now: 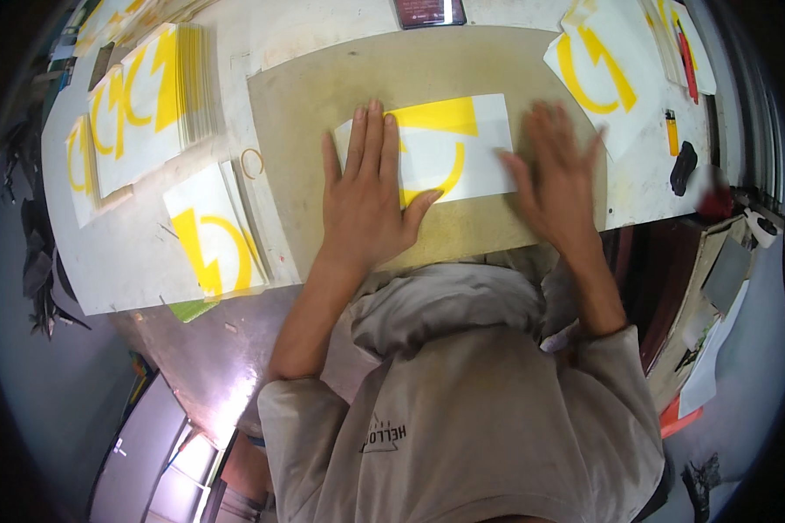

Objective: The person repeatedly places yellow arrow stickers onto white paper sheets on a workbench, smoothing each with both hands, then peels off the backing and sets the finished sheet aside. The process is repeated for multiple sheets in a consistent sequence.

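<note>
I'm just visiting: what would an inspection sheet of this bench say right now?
Surface: worn tan board on a white tabletop.
Job's things: white sheet with yellow shapes, flat on the board.
Clutter: stacks of similar sheets, more sheets, yellow lighter, red pen.
Hands: left hand flat on the sheet; right hand blurred at its right edge.
Cables: nothing seen.
Surroundings: dark items beside the table.
</note>
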### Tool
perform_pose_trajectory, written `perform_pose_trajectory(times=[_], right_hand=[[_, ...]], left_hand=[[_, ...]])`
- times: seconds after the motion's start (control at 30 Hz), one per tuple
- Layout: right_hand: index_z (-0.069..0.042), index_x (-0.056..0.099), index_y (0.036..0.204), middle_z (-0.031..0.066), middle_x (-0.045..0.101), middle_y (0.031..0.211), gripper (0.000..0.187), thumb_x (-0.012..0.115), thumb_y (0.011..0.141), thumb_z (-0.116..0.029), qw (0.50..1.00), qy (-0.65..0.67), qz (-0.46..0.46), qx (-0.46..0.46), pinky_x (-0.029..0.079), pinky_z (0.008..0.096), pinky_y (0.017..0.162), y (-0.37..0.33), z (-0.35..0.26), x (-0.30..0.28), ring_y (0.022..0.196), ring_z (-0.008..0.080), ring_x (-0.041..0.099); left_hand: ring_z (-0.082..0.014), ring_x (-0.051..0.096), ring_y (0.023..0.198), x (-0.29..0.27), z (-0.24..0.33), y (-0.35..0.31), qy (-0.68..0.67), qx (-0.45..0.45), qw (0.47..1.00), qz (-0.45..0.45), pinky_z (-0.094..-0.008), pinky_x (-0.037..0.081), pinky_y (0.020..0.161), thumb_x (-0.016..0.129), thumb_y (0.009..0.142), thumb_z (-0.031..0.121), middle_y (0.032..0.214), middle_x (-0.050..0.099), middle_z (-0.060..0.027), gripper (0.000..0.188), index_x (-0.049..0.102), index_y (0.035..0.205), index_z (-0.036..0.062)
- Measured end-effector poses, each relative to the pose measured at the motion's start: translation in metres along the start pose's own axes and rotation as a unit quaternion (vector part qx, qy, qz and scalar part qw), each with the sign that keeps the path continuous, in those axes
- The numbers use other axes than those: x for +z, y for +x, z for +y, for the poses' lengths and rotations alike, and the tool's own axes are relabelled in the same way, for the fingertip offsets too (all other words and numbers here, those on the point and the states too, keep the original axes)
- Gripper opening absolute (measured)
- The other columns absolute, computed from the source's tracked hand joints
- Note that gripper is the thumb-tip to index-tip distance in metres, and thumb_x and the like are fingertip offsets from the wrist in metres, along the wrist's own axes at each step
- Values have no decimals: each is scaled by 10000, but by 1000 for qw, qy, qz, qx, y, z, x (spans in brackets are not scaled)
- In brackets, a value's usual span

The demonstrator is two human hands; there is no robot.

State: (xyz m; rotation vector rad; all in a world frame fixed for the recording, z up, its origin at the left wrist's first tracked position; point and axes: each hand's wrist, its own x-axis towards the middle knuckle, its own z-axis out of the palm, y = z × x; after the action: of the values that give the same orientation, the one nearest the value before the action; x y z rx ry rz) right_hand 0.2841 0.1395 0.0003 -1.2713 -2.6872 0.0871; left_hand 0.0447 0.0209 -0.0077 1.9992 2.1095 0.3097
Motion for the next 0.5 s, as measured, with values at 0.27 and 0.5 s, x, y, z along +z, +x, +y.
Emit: perform_pose_trajectory(times=[0.27, 0.5], right_hand=[[0, 613, 1148, 163, 689, 1034, 352, 793, 916, -194, 911, 231, 53, 337, 501, 462, 923, -76, 29, -20, 1001, 327, 655], [-22, 678, 1047, 113, 685, 915, 207, 782, 868, -34, 952, 280, 121, 13, 495, 407, 763, -46, -53, 5, 793, 280, 640]], left_hand=[[-479, 174, 1575, 8, 15, -12, -9, -29, 999, 15, -692, 101, 1226, 546, 1010, 560, 1667, 220, -336, 941, 259, 1568, -141], [-451, 171, 1585, 9, 17, -9, -2, -28, 1000, 7, -673, 92, 1237, 552, 1000, 569, 1667, 231, -331, 946, 284, 1558, -146]])
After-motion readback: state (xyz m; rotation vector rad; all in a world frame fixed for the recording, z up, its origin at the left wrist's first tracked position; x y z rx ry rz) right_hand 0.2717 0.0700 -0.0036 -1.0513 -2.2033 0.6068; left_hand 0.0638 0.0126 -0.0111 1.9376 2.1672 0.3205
